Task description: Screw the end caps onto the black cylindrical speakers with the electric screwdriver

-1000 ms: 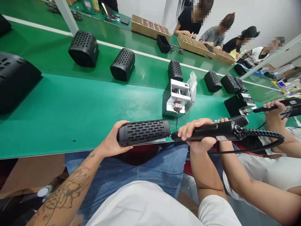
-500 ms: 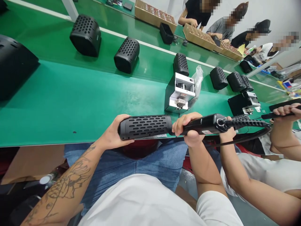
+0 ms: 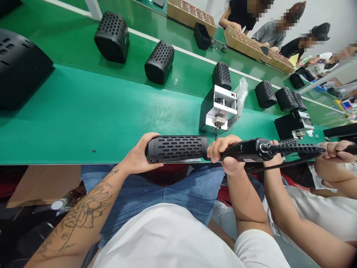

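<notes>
My left hand (image 3: 141, 155) is wrapped round the far left end of a black perforated housing (image 3: 178, 148), which lies sideways at the table's front edge. In my right hand (image 3: 225, 150) is a black electric screwdriver (image 3: 242, 149), held level with its cord trailing to the right. The screwdriver's front end meets the right end of the housing; my fingers hide the exact contact. Just behind my right hand stands a black and silver screw feeder (image 3: 219, 111).
Several more black housings, such as one at the back left (image 3: 112, 37), stand along the green table (image 3: 92, 111). A second feeder (image 3: 295, 124) sits to the right, beside a co-worker's arms (image 3: 290, 219). Across the table, people work at cardboard trays (image 3: 245, 42).
The view has shifted a little, so the table's things appear farther right. Both hands keep their hold on the housing and the screwdriver. The neighbour's hand at far right has moved down and left.
</notes>
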### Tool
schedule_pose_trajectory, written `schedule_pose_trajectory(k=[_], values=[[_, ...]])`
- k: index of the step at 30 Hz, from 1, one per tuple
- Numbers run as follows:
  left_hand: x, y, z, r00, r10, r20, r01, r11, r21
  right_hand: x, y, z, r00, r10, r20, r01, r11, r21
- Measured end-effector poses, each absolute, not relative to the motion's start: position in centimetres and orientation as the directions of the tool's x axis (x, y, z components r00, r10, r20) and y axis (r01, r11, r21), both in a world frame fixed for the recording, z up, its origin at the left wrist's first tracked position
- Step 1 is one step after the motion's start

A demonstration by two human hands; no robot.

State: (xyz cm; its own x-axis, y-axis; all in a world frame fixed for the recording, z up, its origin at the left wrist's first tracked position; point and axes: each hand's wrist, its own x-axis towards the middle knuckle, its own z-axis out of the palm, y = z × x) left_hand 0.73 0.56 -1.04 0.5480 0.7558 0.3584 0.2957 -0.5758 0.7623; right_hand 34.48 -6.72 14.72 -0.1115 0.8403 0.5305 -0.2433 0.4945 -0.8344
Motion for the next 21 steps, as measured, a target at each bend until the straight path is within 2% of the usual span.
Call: schedule_pose_trajectory(k=[2,5,9,12,17,21], values=[[0.8,0.5,-1.2,0.543,0.747,0.384,0.279,-0.592,0.756,34.8,-7.0,15.2,-0.053,0.853,0.520,-0.194,0.502,-0.843],[0.9,0.5,-1.4,0.538,0.729,0.423,0.250,-0.618,0.746,36.5,-5.6,16.0,0.176,0.817,0.549,-0.094,0.569,-0.817],[0.8,0.5,-1.7,0.529,0.731,0.431,0.259,-0.623,0.738,39.8,0.2,16.1,0.501,0.565,0.656,0.227,0.645,-0.729],[0.8,0.4,-1.6,0.523,0.740,0.424,0.284,-0.620,0.731,41.5,4.1,15.0,0.527,0.491,0.693,0.408,0.569,-0.714],[1.0,0.3,-1.6,0.505,0.761,0.408,0.297,-0.597,0.745,42.1,4.4,13.9,0.480,0.664,0.574,0.324,0.474,-0.819],[1.1,0.4,-1.5,0.514,0.757,0.403,0.295,-0.597,0.746,41.2,2.0,15.0,0.489,0.688,0.536,0.259,0.472,-0.842]])
